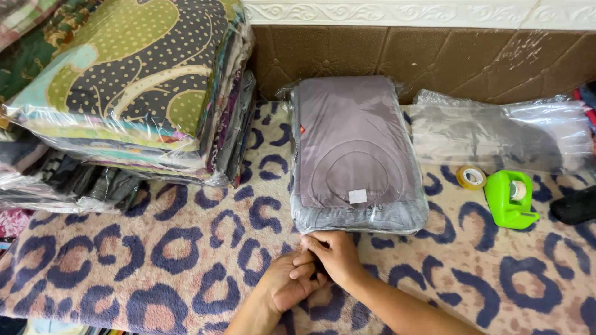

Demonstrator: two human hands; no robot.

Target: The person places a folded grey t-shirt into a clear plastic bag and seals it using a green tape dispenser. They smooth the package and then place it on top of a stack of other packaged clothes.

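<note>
Your left hand (287,286) and right hand (335,255) meet on the cream plush blanket with blue-and-pink leopard spots (174,260), the right laid over the fingers of the left. Both are loosely curled, fingers half bent; neither clearly grips anything, and whether something small sits between them cannot be told. Directly beyond your fingertips, just touching or nearly so, lies the flat clear plastic bag of folded grey-mauve cloth (354,149), with a small white square label on its near part. Contents: one folded stack, the bag drawn tight round it. Beyond your right hand, well apart, sit a small roll of clear tape (471,177) and a bright green plastic tape dispenser (510,198), and past them a crumpled clear plastic bag holding something dark (503,133). Beyond your left hand, a tall pile of plastic-wrapped patterned fabrics (133,87), green and grey dotted on top.
</note>
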